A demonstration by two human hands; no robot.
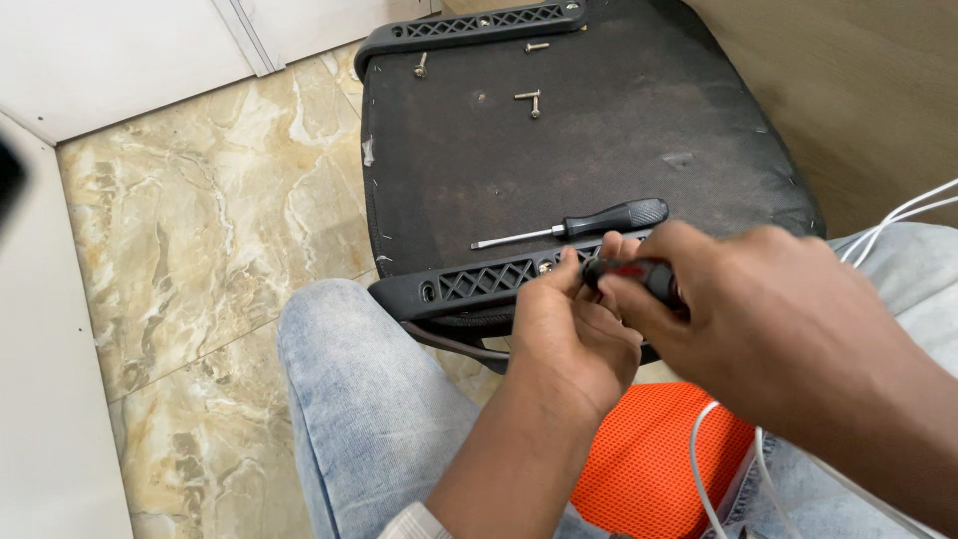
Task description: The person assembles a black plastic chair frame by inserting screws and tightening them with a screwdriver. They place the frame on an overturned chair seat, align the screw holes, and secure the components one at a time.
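An upturned black chair seat (589,130) lies on the floor before me, its underside up. My right hand (758,319) grips the black and red handle of a screwdriver (631,271), aimed at the near black plastic lattice bracket (479,282). My left hand (569,334) pinches the tool's front end at the bracket, and the tip is hidden by my fingers. A second screwdriver (579,226) with a black handle lies loose on the seat just beyond the bracket.
Several loose screws (531,98) lie near the far lattice bracket (479,22). My knees in blue jeans (369,399) frame an orange mesh piece (649,459). White cables (888,225) run at the right. Marble floor tiles (210,220) lie to the left, and a brown wall stands at the right.
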